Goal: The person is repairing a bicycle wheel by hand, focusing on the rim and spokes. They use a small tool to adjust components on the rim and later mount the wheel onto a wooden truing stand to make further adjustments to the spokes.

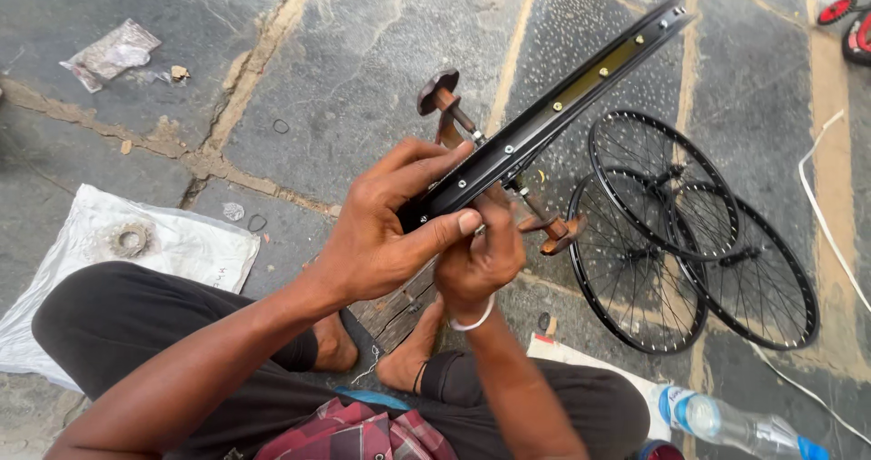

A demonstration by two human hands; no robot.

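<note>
The left hand (381,233) has its fingers closed round a black wheel rim (553,106) held over the stone floor (363,52), while the right hand (476,260) pinches something small underneath, seemingly fitting spokes, needing steady alignment next.

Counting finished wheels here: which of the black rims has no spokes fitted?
The black rim gripped by the left hand, seen edge-on with no spokes visible. The three wheels lying overlapped on the stone floor at the right are all fully spoked.
</note>
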